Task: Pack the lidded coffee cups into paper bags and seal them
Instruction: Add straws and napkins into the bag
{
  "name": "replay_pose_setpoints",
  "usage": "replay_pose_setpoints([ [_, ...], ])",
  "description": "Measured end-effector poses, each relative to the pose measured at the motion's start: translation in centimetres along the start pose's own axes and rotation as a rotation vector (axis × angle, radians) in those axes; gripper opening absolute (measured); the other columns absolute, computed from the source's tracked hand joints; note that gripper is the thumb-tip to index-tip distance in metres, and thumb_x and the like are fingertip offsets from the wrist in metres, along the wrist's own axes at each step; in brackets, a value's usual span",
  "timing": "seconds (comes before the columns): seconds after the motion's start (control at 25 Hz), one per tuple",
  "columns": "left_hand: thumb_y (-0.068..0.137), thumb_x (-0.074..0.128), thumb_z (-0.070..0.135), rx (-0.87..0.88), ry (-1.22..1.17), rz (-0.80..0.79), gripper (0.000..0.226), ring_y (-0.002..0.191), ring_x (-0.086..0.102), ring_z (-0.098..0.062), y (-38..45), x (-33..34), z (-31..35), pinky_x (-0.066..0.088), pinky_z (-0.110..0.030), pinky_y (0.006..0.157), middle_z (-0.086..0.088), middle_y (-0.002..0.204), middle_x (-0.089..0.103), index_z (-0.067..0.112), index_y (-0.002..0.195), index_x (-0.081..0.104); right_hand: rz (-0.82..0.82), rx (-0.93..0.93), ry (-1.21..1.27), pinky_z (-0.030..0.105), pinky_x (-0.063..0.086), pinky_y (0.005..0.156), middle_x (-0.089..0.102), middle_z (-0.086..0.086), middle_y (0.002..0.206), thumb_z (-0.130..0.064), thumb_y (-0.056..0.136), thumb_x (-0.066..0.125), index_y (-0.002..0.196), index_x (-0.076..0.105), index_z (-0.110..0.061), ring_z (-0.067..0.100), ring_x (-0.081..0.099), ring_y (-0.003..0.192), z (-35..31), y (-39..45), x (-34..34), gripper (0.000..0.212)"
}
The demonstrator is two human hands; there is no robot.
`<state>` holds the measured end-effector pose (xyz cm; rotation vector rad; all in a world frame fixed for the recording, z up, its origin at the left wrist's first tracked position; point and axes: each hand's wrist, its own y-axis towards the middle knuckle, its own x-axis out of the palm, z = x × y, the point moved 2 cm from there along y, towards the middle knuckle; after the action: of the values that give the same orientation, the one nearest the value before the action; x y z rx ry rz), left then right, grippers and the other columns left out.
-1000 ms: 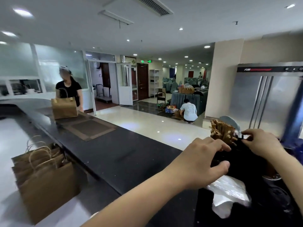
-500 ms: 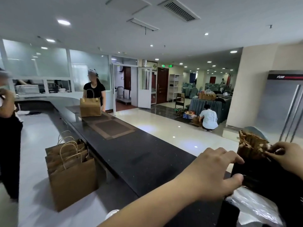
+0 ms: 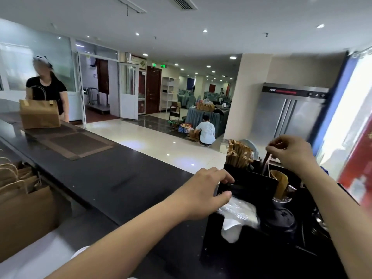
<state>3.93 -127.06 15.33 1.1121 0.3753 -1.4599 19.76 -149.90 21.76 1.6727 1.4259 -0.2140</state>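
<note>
Dark worktop (image 3: 104, 178) runs past folded paper bags (image 3: 18, 190) standing at its left. Left hand (image 3: 203, 193) grips the black organizer (image 3: 253, 190) rim between curled fingers and thumb; right hand (image 3: 291, 153) pinches a thin stick (image 3: 265, 161) above it.

A glossy pale floor (image 3: 120, 135) under ceiling spotlights (image 3: 205, 31), steel fridge (image 3: 289, 115) beside a beige pillar (image 3: 243, 101).
</note>
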Motion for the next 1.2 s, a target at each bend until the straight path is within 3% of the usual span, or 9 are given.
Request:
replay_pose_setpoints([
  [0.24,0.101,0.056,0.034,0.041,-0.018,0.008,0.032,0.116,0.046,-0.007,-0.9,-0.4,1.3,0.039,-0.023,0.099,0.010,0.122,0.058,0.028,0.133,0.057,0.085,-0.024,0.043,0.036,0.056,0.090,0.077,0.004,0.084,-0.013,0.089,0.075,0.092,0.076,-0.019,0.021,0.073,0.085,-2.0,-1.7,-2.9,0.007],
  [0.44,0.100,0.057,0.035,0.062,-0.028,0.036,0.031,0.115,0.048,-0.008,-2.1,-2.0,1.3,0.041,-0.024,0.095,0.011,0.121,0.059,0.030,0.131,0.058,0.186,-0.090,0.090,0.021,0.050,0.080,0.076,0.002,0.090,-0.010,0.088,0.076,0.104,0.076,-0.019,0.016,0.073,0.088,-4.4,-3.6,-5.1,0.018],
  [0.6,0.100,0.058,0.034,0.065,-0.053,0.072,0.030,0.115,0.050,-0.008,-3.1,-2.7,1.1,0.042,-0.025,0.096,0.012,0.121,0.060,0.030,0.130,0.059,0.204,-0.172,0.162,0.031,0.056,0.091,0.077,0.001,0.094,-0.011,0.087,0.078,0.110,0.074,-0.017,0.014,0.074,0.090,-7.1,-5.7,-7.2,0.024],
  [0.76,0.101,0.055,0.035,0.065,-0.083,0.096,0.035,0.119,0.049,-0.009,-4.4,-2.9,1.4,0.044,-0.029,0.100,0.012,0.124,0.060,0.032,0.137,0.053,0.039,-0.184,0.300,0.031,0.058,0.089,0.078,0.001,0.089,-0.006,0.086,0.078,0.113,0.071,-0.015,0.014,0.075,0.088,-10.1,-9.0,-8.0,0.030],
  [0.92,0.104,0.051,0.038,0.062,-0.091,0.122,0.040,0.122,0.045,-0.008,-6.7,-3.3,1.8,0.041,-0.027,0.100,0.013,0.128,0.057,0.034,0.143,0.047,-0.153,-0.195,0.448,0.019,0.057,0.076,0.079,0.004,0.092,0.000,0.084,0.076,0.116,0.069,-0.012,0.014,0.075,0.083,-13.3,-14.1,-7.1,0.034],
  [1.08,0.105,0.050,0.035,0.079,-0.147,0.112,0.023,0.112,0.051,-0.002,-10.4,-3.2,1.5,0.046,-0.026,0.097,0.014,0.115,0.063,0.034,0.125,0.060,-0.280,-0.172,0.570,0.018,0.056,0.076,0.079,0.007,0.095,0.003,0.084,0.075,0.117,0.068,-0.011,0.014,0.076,0.088,-15.1,-18.4,-4.6,0.037],
  [1.2,0.104,0.054,0.034,0.059,-0.202,0.131,0.016,0.108,0.057,-0.001,-13.4,-3.5,0.8,0.051,-0.030,0.095,0.017,0.108,0.067,0.039,0.116,0.063,-0.313,-0.131,0.660,0.025,0.059,0.081,0.079,0.009,0.095,0.004,0.083,0.075,0.116,0.069,-0.011,0.020,0.076,0.093,-15.8,-20.5,-2.4,0.036],
])
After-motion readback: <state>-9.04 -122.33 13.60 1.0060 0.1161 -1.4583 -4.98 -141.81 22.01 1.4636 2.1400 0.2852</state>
